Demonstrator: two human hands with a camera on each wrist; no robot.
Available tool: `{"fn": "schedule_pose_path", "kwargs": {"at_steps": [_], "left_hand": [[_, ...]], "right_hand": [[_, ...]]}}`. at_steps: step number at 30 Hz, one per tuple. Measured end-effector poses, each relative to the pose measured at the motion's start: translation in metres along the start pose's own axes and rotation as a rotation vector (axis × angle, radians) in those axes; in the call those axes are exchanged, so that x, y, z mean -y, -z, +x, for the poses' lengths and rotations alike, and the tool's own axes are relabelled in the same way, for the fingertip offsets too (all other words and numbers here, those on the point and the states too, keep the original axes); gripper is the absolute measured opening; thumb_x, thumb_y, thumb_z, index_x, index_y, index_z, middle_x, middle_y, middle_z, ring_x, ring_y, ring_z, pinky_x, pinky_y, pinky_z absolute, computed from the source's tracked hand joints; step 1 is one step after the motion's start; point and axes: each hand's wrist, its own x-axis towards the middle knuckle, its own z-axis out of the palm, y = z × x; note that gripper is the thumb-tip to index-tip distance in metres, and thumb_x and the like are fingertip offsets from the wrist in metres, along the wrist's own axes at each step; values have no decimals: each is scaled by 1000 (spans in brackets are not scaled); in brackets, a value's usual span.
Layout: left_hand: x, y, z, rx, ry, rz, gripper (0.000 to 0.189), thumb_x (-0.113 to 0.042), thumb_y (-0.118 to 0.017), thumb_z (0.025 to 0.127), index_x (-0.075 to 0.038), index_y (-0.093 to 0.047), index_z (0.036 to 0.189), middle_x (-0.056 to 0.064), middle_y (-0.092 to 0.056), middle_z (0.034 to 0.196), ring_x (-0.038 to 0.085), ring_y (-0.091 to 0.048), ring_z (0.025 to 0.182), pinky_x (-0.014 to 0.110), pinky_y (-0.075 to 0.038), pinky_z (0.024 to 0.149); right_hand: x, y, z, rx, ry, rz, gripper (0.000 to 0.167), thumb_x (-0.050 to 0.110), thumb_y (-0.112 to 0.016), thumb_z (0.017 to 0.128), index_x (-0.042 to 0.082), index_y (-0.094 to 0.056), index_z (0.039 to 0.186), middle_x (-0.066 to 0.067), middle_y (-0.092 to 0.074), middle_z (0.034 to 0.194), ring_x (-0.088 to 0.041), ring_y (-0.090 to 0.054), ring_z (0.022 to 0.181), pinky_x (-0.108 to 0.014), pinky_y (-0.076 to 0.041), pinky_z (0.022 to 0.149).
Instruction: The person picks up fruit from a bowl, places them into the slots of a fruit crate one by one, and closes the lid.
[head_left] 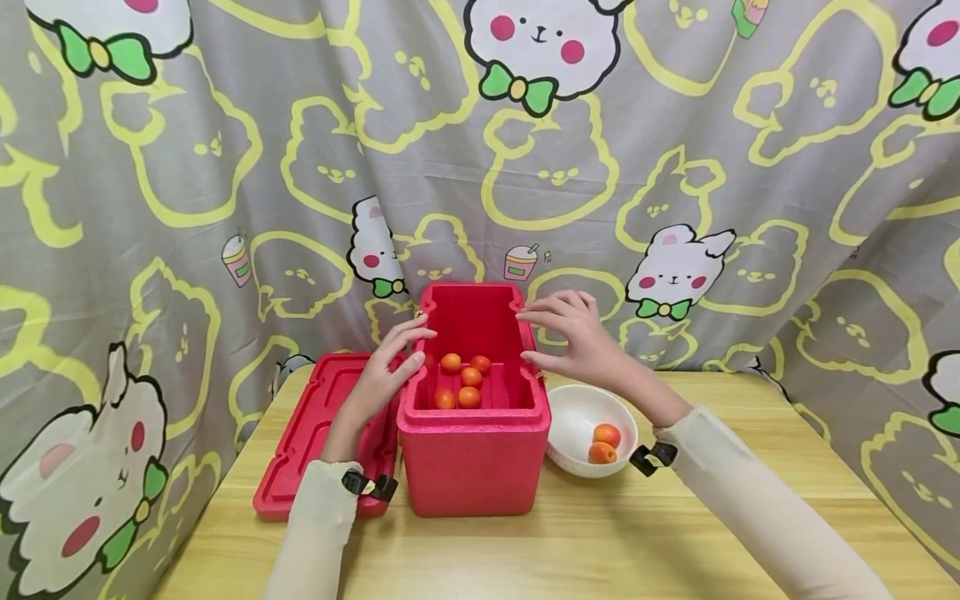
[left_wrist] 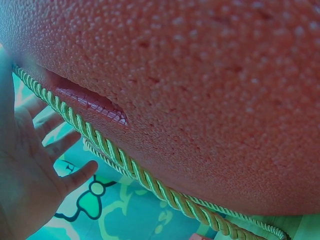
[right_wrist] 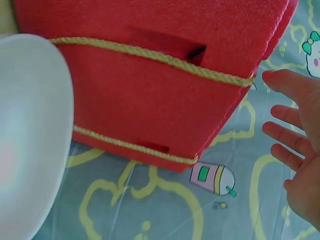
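Observation:
A red foam box [head_left: 474, 467] stands on the table with its top uncovered. Inside lie several orange-red fruits [head_left: 471, 377] that look like apricots or small plums. My left hand [head_left: 384, 371] is at the box's left rim, fingers spread and nothing gripped. On the opposite side my right hand [head_left: 576, 337] has its fingers loosely extended right by the right rim. In the left wrist view a yellow twisted rope [left_wrist: 100, 140] runs along the box wall beside the left hand [left_wrist: 35, 165]. The right wrist view shows the right hand [right_wrist: 300, 130] apart from the wall and its rope [right_wrist: 150, 55].
A white bowl [head_left: 564, 417] with two similar fruits [head_left: 604, 443] sits close to the box's right side. The red lid [head_left: 288, 475] lies flat on the table [head_left: 600, 550] to the left, under the left forearm. A patterned curtain [head_left: 442, 183] hangs behind.

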Motion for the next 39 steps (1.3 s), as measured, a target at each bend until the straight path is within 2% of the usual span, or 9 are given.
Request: {"fn": "schedule_pose_path", "kwargs": {"at_steps": [5, 9, 13, 18, 28, 35, 39], "left_hand": [[-1, 0, 0, -1, 2, 3, 42, -26, -61, 98, -20, -59, 139, -1, -37, 163, 25, -34, 150, 60, -50, 105], [0, 1, 0, -1, 8, 0, 41, -26, -61, 98, -21, -59, 139, -4, -37, 162, 23, -33, 150, 60, -50, 105], [1, 1, 0, -2, 12, 1, 41, -26, -60, 98, -22, -59, 139, -5, -37, 162, 21, -33, 150, 59, -49, 106], [2, 3, 1, 2, 7, 2, 42, -24, -61, 98, -19, -58, 140, 0, -36, 163, 25, -33, 150, 60, -50, 105], [0, 2, 1, 3, 5, -5, 43, -25, -62, 97, -20, -59, 140, -1, -36, 163, 24, -33, 150, 60, -52, 103], [0, 1, 0, 4, -5, 0, 43, -24, -60, 97, -18, -58, 140, 2, -36, 163, 26, -33, 150, 61, -51, 103], [-1, 1, 1, 4, -9, -2, 42, -23, -60, 98, -17, -59, 139, 2, -37, 163, 26, -34, 150, 62, -49, 105]], "right_hand": [[-13, 1, -17, -29, -22, 1, 48, 17, -89, 76, 10, -73, 121, -11, -70, 121, -28, -53, 115, -60, -28, 105], [-24, 2, -33, -3, -53, -14, 44, 14, -88, 76, 11, -74, 118, -11, -71, 116, -27, -54, 110, -58, -29, 102], [-34, 2, -49, 74, -86, -38, 39, 14, -88, 77, 10, -75, 114, -10, -72, 112, -28, -55, 108, -58, -30, 101], [-46, -2, -66, 191, -99, -95, 34, 15, -88, 77, 10, -76, 109, -6, -74, 107, -27, -55, 105, -57, -31, 99], [-58, -9, -96, 419, -112, -195, 34, 14, -89, 74, 10, -77, 105, -5, -73, 102, -28, -56, 102, -60, -35, 94], [-62, -18, -114, 502, -113, -188, 31, 11, -88, 72, 9, -77, 101, -4, -72, 98, -25, -56, 96, -53, -36, 87], [-66, -26, -123, 536, -89, -218, 31, 5, -86, 69, 11, -77, 98, 0, -72, 94, -21, -54, 91, -49, -35, 84]]}}
